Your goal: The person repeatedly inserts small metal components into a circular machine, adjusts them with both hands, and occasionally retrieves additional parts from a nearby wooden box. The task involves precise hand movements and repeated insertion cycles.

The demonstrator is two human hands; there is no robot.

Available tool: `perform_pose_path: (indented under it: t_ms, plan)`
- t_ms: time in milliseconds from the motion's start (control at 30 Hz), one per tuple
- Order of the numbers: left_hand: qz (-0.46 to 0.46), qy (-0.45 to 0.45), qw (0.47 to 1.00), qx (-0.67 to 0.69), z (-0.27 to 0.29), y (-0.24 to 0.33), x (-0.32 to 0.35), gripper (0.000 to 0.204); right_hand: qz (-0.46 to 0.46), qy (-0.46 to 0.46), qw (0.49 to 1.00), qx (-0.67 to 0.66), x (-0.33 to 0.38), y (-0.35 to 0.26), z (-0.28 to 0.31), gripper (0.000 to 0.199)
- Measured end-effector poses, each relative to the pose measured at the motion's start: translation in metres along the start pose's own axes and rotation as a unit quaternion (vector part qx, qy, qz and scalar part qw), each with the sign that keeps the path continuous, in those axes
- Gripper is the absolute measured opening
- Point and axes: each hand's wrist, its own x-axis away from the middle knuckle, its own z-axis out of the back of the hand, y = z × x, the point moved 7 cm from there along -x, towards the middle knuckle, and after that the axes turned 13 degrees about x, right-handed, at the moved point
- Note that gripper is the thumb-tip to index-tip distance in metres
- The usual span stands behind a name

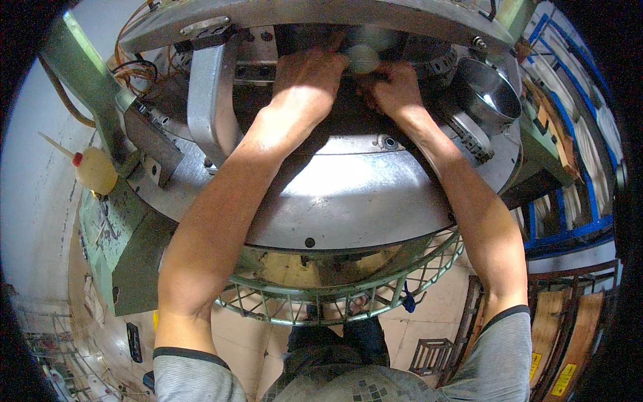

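Both my arms reach into the gap of a large round metal machine (348,181), under its upper ring (308,21). My left hand (309,75) is closed, its back toward me, with the fingertips hidden in the dark gap. Close by on its right, my right hand (395,90) is closed too, fingers curled and thumb side toward my left hand. A pale, blurred round thing (362,59) shows just between and beyond the two hands. Whatever the fingers hold is too hidden and dark to name.
A curved metal bracket (209,100) rises left of my left arm. Right of my right hand sits a metal cylinder (487,94). A yellowish squeeze bottle (96,169) stands at the left. Below runs a green guard rail (335,305); a blue rack (569,228) stands at the right.
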Motion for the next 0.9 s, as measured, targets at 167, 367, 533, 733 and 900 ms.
perform_pose_path:
  t_ms: [167, 367, 533, 733, 900]
  plan:
    - [0.027, -0.022, 0.999, 0.011, 0.0029, 0.0004, -0.0002, 0.023, 0.005, 0.008, 1.0, -0.002, -0.0004, 0.0009, 0.0002, 0.025]
    - [0.012, -0.013, 1.0, 0.004, 0.0033, 0.0005, -0.0001, 0.022, 0.005, 0.017, 1.0, 0.01, -0.0011, 0.0018, -0.0001, 0.026]
    - [0.0, 0.002, 1.0, 0.005, 0.0046, 0.0006, 0.0, 0.022, 0.012, -0.004, 1.0, -0.017, -0.0021, 0.0046, -0.0037, 0.027]
    - [0.04, -0.001, 0.998, 0.045, 0.0059, -0.0015, -0.0001, 0.021, 0.024, 0.013, 0.999, -0.033, -0.0014, 0.0025, -0.0039, 0.015]
    - [0.018, -0.009, 0.999, 0.034, 0.006, 0.0001, -0.0011, 0.022, -0.006, -0.009, 1.0, -0.006, -0.0011, 0.0033, -0.0022, 0.024]
